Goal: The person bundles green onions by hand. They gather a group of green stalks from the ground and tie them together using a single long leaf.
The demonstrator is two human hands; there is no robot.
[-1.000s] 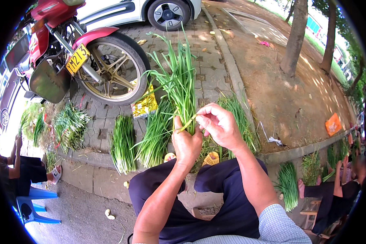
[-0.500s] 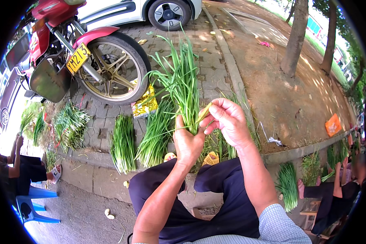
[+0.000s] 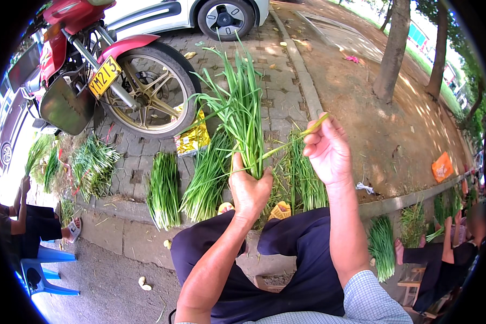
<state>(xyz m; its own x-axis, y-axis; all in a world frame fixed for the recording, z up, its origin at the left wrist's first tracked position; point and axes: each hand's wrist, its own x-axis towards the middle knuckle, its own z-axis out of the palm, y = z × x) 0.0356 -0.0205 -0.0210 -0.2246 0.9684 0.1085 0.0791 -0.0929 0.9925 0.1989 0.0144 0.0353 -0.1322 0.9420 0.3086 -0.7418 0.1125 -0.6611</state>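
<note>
My left hand (image 3: 249,193) is wrapped round the lower end of a bunch of garlic chives (image 3: 242,113), held upright with the long leaves fanning away from me. To the right, my right hand (image 3: 332,154) pinches the tip of a yellowed chive leaf (image 3: 312,128) between thumb and fingers. That leaf stretches slantwise down to the bunch just above my left thumb. On the paving beyond my feet lie a neat pile of chives (image 3: 163,189) and a second chive pile (image 3: 209,181) to its right. Looser chives (image 3: 308,175) lie below my right hand.
A red motorcycle (image 3: 140,92) stands at the far left, a gold packet (image 3: 193,137) by its front wheel. A white car (image 3: 183,13) is behind. At the left are a blue stool (image 3: 46,270) and a person's arm; another person (image 3: 453,254) sits at the right among chives.
My right hand has moved right and slightly up, away from the bunch, drawing the yellowed leaf out straight. My left hand and the bunch have stayed nearly in place.
</note>
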